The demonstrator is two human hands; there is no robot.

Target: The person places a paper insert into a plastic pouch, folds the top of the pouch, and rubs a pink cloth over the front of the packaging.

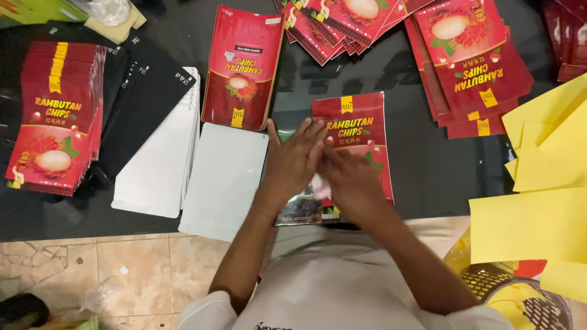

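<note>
Dark tabletop over tiled floor, crowded with snack pouches; both hands press on one red pouch at the near edge, middle.

Left hand lies flat, fingers spread wide, on the pouch's left side; right hand is flat too, overlapping it, something small and pale under the fingers, can't tell what. Neither grips anything. To do it well, I'd judge: left hand pins the pouch, right smooths evenly outward so it doesn't skew or crease. White pouch just beside the left hand, an upside-down red pouch beyond it. Red stack at left edge, fanned red pouches along far edge, yellow sheets at right edge.
</note>
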